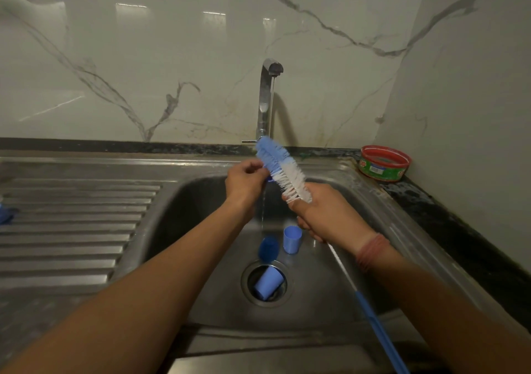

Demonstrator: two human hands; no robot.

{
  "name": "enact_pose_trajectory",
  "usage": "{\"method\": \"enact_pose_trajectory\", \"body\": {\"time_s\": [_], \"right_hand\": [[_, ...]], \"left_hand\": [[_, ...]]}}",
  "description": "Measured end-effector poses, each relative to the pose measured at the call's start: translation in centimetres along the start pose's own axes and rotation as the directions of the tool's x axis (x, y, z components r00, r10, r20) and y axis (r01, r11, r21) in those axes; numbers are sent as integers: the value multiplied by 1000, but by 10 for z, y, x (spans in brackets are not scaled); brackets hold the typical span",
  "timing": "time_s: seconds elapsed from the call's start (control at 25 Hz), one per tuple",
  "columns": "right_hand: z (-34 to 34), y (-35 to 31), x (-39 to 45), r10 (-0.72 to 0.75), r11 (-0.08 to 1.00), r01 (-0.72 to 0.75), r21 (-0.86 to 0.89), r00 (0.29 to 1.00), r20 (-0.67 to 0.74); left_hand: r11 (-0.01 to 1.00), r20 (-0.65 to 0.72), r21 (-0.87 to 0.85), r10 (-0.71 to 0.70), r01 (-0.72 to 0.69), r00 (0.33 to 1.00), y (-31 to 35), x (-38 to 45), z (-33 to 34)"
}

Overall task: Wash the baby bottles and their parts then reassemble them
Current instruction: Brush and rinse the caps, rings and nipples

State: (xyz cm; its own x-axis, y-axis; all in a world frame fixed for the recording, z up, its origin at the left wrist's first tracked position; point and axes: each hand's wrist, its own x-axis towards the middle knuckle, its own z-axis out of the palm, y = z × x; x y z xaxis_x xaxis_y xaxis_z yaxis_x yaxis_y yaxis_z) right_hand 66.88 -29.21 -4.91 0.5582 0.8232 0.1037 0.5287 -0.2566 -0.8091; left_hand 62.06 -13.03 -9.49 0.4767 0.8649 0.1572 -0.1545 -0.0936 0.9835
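My right hand grips the wire stem of a long bottle brush just below its blue and white bristles; the brush's blue handle runs down to the lower right. My left hand pinches a small blue part against the blue bristles, above the sink basin. A thin stream of water falls from the tap between my hands. In the basin a light blue cap stands upright, a darker blue piece lies beside it, and another light blue cap lies tilted in the drain.
A ribbed steel draining board lies left of the basin, with a blue object at its far left edge. A red and green round tub sits on the dark counter at the back right. Marble walls close the back and right.
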Motion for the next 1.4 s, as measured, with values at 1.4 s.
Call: {"method": "enact_pose_trajectory", "body": {"time_s": [1.4], "right_hand": [[-6,7,5,46,999,-48,-24,997,-59]], "left_hand": [[995,209,100,-44,24,977,5,-12,12]]}}
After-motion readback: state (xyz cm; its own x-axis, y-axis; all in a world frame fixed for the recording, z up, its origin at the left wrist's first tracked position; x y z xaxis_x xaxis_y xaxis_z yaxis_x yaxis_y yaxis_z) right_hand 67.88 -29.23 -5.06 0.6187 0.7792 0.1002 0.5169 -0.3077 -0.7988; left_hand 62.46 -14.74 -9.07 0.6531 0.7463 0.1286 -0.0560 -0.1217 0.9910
